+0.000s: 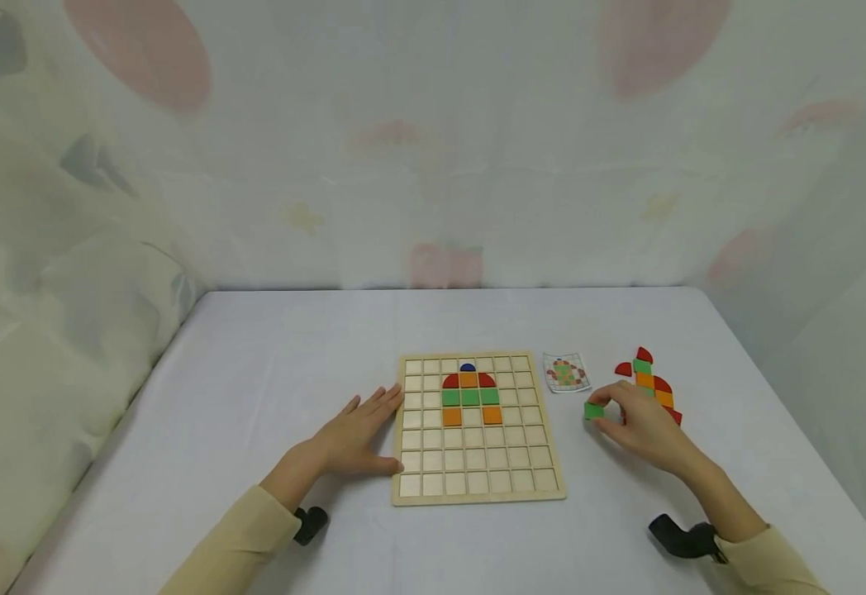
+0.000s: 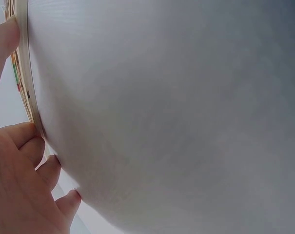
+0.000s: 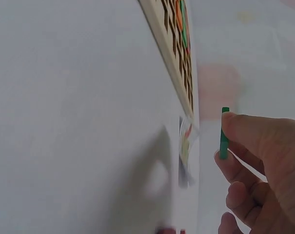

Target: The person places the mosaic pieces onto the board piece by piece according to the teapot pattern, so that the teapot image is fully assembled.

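A wooden grid board (image 1: 478, 459) lies mid-table; its upper cells hold a blue half-round, red rounded pieces, orange squares and a row of green squares. My left hand (image 1: 351, 438) lies flat with fingers spread, thumb and fingertips touching the board's left edge, as the left wrist view also shows at the board's side (image 2: 24, 63). Right of the board, my right hand (image 1: 644, 426) pinches a green square (image 1: 593, 411) between thumb and finger. In the right wrist view the green piece (image 3: 224, 134) is seen edge-on, raised above the table.
A small printed pattern card (image 1: 566, 373) lies beside the board's upper right corner. Loose red, green and orange pieces (image 1: 643, 366) form a cluster behind and beside my right hand, which partly covers them. Patterned cloth (image 1: 433, 165) hangs behind the table.
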The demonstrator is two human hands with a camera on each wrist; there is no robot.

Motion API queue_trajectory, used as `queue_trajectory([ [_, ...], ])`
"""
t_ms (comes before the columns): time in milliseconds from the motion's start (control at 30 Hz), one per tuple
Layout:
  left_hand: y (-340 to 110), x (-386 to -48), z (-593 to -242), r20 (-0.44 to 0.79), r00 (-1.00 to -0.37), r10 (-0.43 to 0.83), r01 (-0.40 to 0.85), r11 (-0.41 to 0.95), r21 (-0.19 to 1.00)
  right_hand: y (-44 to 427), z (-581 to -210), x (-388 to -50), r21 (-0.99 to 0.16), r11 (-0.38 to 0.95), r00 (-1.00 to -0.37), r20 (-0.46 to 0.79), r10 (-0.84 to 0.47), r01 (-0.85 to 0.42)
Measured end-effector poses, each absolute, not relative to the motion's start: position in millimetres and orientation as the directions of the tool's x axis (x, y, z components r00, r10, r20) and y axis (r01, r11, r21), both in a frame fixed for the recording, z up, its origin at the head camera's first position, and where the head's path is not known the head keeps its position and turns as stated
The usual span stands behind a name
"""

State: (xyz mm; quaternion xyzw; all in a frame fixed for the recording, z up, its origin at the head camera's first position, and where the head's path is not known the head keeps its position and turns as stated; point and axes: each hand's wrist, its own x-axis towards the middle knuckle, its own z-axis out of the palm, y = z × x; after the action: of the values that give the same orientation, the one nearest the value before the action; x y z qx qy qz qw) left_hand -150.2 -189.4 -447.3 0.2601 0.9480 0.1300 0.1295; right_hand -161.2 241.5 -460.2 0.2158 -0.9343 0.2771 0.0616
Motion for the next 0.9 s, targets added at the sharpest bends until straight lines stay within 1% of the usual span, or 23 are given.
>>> queue_trajectory([
  [133,-189.5,-151.0,-447.8,-0.176,-0.832,0.527,0.459,0.831,0.315,225.3,-460.1,-167.7,-0.485,0.742,-0.887,0.247,-0.391,-0.462],
  [367,-188.9,-150.7,-447.5,-0.18,-0.832,0.524,0.458,0.833,0.309,194.4,-459.3,-175.5,-0.478,0.694,-0.842,0.305,-0.445,-0.539],
  [700,-189.1,-150.3,-447.6,-0.174,-0.836,0.521,0.459,0.836,0.3,147.1,-457.4,-179.1,-0.544,0.64,-0.833,0.255,-0.491,-0.543],
  [900,-188.9,-151.0,-446.9,-0.176,-0.835,0.521,0.459,0.837,0.299,127.4,-458.6,-181.4,-0.533,0.612,-0.805,0.289,-0.518,-0.584],
])
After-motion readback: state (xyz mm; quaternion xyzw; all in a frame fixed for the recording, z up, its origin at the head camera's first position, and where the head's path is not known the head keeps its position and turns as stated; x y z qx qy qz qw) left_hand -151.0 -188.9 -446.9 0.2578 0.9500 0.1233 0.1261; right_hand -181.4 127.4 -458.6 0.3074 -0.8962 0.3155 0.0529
